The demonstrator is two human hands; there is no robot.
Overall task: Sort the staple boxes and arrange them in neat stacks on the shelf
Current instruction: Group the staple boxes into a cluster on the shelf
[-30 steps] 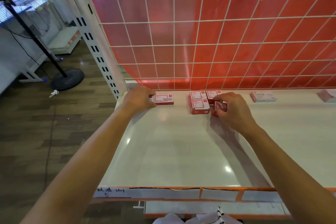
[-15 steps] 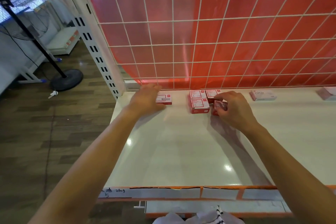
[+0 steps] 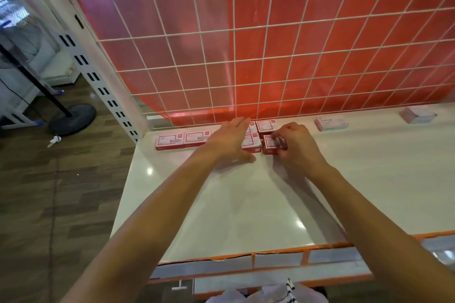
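Observation:
Several red-and-white staple boxes lie at the back of the white shelf [image 3: 246, 204]. Two single boxes [image 3: 170, 142] sit side by side at the far left. A cluster of red stacks [image 3: 267, 126] stands in the middle. My left hand [image 3: 231, 141] lies flat with straight fingers over the left part of that cluster, its thumb on the shelf. My right hand [image 3: 295, 146] pinches the top box of the front right red stack [image 3: 270, 142]. Two pale boxes lie apart on the right: a pale staple box [image 3: 332, 123] and another pale box [image 3: 418, 114].
A red tiled back panel with a white wire grid [image 3: 270, 56] rises behind the boxes. A white slotted upright [image 3: 98, 81] marks the shelf's left end. A black fan stand [image 3: 71, 118] is on the wooden floor at left. The orange-edged shelf front [image 3: 246, 257] carries label strips.
My left hand moved right from the single boxes at the left onto the middle cluster. My right hand stayed on the front right stack. The head came closer to the shelf.

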